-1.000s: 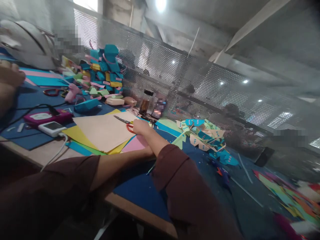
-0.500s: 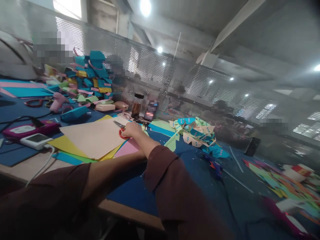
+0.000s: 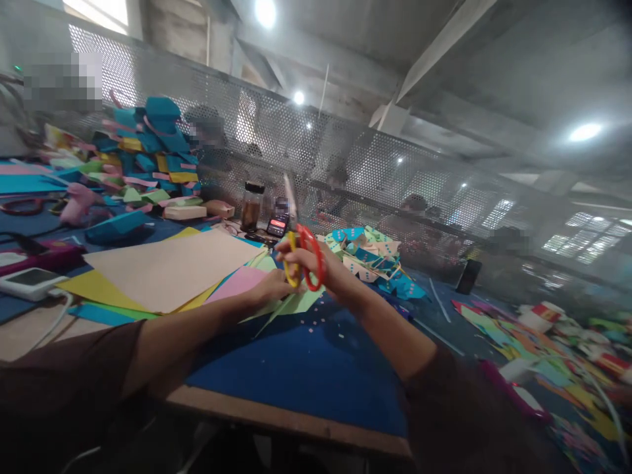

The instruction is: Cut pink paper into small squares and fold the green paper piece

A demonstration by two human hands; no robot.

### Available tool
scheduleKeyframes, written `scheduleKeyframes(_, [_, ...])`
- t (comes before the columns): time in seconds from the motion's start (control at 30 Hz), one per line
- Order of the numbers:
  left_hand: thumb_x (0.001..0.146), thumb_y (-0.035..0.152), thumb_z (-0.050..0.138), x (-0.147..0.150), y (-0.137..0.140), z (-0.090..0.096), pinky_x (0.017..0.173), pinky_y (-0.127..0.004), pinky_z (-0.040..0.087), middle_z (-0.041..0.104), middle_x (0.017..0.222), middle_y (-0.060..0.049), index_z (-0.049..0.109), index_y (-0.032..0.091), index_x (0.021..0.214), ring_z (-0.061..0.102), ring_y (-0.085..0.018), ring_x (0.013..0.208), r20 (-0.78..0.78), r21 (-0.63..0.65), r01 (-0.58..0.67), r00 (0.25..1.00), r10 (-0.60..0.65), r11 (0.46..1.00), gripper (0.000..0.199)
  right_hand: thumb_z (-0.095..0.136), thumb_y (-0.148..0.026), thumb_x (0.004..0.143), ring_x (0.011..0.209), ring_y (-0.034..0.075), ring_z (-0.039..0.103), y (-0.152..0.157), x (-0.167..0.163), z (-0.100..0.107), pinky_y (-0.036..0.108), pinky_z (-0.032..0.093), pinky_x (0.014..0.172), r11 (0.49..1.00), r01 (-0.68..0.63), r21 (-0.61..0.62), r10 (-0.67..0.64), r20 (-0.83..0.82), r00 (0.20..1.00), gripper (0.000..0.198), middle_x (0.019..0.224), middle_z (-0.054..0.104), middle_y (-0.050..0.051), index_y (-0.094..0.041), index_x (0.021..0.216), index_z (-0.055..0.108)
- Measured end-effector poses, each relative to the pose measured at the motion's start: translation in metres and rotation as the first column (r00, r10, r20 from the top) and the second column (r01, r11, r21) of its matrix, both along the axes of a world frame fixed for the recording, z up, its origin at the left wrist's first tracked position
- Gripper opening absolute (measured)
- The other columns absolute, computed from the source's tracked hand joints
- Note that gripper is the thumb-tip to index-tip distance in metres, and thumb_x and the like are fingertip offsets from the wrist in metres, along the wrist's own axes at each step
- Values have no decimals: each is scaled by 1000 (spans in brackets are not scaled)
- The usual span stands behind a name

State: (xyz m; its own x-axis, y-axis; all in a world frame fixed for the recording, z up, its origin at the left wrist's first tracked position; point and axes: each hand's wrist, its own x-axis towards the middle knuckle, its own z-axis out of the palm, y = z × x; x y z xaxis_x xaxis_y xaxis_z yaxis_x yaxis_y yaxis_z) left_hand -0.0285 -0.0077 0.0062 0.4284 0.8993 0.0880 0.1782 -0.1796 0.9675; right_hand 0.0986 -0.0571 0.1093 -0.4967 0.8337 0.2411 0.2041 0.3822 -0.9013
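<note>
In my right hand (image 3: 330,262) is a pair of scissors (image 3: 314,280) with red and yellow handles. The fingers are in the handle loops and the blurred blades point up and away. My left hand (image 3: 270,289) is just to the left, fingers closed at a light green sheet of paper (image 3: 307,301), which tilts above the blue mat. Part of the left fingers is hidden behind the scissors. Left of that hand lie a pink sheet (image 3: 239,283) and a large cream sheet (image 3: 170,270) over yellow paper (image 3: 99,284).
A jar (image 3: 253,209) and a phone (image 3: 278,225) stand at the back. Folded dotted paper pieces (image 3: 368,253) are heaped right of them, blue paper pieces (image 3: 160,128) at the left. A white device (image 3: 30,284) with a cable is at the left edge. Another phone (image 3: 469,276) leans at the right.
My right hand has swung right with the scissors, from beside the cream sheet to above the mat, blades turning upward. The green paper now lies at my left hand. The view has shifted right.
</note>
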Motion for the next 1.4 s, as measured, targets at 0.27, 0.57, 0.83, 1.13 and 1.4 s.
scheduleKeyframes(0.27, [68, 43, 73, -2, -8, 5, 56, -25, 30, 56, 59, 3, 65, 15, 68, 46, -11, 55, -5, -49, 8, 1000, -8, 999, 30, 57, -49, 85, 47, 9, 39, -43, 132, -46, 21, 32, 44, 947, 268, -179, -230, 206, 951, 29, 57, 44, -7, -21, 86, 54])
scheduleKeyframes(0.57, [71, 44, 70, -6, -18, 22, 55, -25, 27, 54, 62, 3, 65, 16, 70, 42, -12, 58, -41, -10, -103, 994, 103, 995, 28, 58, -50, 86, 58, 13, 46, -47, 155, -86, 25, 36, 55, 941, 339, -13, -292, 477, 829, 28, 67, 50, -4, -22, 84, 53])
scheduleKeyframes(0.83, [70, 45, 70, -5, -23, 28, 53, -26, 29, 56, 59, 2, 63, 17, 69, 46, -12, 53, -27, -35, -180, 984, 179, 983, 29, 59, -46, 86, 65, 14, 49, -54, 155, -84, 25, 36, 58, 948, 313, -51, -223, 592, 775, 26, 73, 56, -2, -20, 84, 54])
scheduleKeyframes(1.13, [71, 43, 71, -4, -27, 29, 56, -26, 28, 56, 62, 2, 65, 17, 69, 45, -12, 58, -63, 15, -145, 987, 145, 989, 27, 59, -44, 88, 66, 14, 49, -61, 144, -75, 26, 36, 59, 968, 218, -122, -112, 568, 815, 24, 75, 56, -1, -21, 84, 55])
scheduleKeyframes(1.4, [70, 43, 74, -2, -28, 26, 58, -26, 35, 63, 68, 0, 68, 16, 74, 52, -14, 63, -27, -55, -81, 996, 79, 995, 27, 60, -41, 87, 65, 14, 50, -63, 146, -76, 27, 37, 59, 969, 204, -140, -83, 592, 801, 20, 76, 59, -1, -21, 85, 57])
